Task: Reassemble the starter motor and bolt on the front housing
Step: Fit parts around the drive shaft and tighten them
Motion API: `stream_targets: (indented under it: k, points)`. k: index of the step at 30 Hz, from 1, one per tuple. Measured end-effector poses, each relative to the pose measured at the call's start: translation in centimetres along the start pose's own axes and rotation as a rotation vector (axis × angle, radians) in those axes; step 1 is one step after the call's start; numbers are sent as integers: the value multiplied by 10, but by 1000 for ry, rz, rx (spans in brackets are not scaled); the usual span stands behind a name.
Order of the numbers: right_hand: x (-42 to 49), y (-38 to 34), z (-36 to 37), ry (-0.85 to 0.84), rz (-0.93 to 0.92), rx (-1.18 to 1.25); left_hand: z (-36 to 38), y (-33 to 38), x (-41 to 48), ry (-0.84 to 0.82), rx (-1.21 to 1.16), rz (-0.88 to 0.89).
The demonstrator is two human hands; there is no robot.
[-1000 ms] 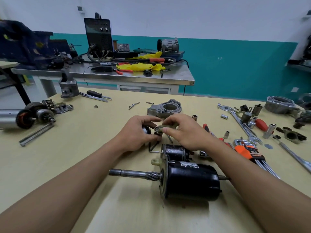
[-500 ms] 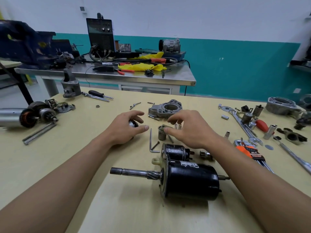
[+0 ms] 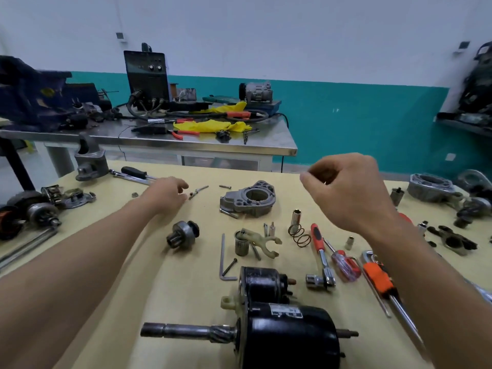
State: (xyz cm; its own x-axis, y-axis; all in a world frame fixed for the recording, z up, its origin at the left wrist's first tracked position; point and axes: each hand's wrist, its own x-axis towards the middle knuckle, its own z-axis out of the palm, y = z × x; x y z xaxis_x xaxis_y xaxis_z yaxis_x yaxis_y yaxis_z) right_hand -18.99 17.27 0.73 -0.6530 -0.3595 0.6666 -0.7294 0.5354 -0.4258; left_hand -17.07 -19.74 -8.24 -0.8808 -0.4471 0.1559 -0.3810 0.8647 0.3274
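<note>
Black cylindrical starter motor lying on yellow workbench, long axis crosswise, steel shaft pointing left. Grey cast-aluminium front housing beyond. Left hand fingers loosely curled near small bolt; right hand raised, fingertips pinched, contents indiscernible.

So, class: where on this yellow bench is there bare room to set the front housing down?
Bare bench lies left of the motor shaft, below the pinion gear. It is crowded right of the spring: ratchet, screwdriver, wrenches.
</note>
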Motion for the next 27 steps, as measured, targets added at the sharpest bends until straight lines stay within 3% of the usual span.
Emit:
stream_targets:
  k: [8, 17, 20, 24, 25, 27]
  points:
    - [8, 30, -4, 0, 124, -56, -1, -1, 32, -59, 192, 179]
    - [-23, -21, -15, -124, 101, 139, -4, -1, 0, 8, 165, 161]
    - [-59, -44, -31, -315, 18, 205, -9, -3, -22, -16, 161, 137]
    - [-109, -68, -46, -854, -135, -18, -20, -10, -57, 154, -105, 92]
    - [-119, -73, -44, -911, -200, -107, -25, -9, -68, 193, -184, 88]
    - [-132, -79, -32, -871, -328, -264, -33, -4, -92, 250, -360, 90]
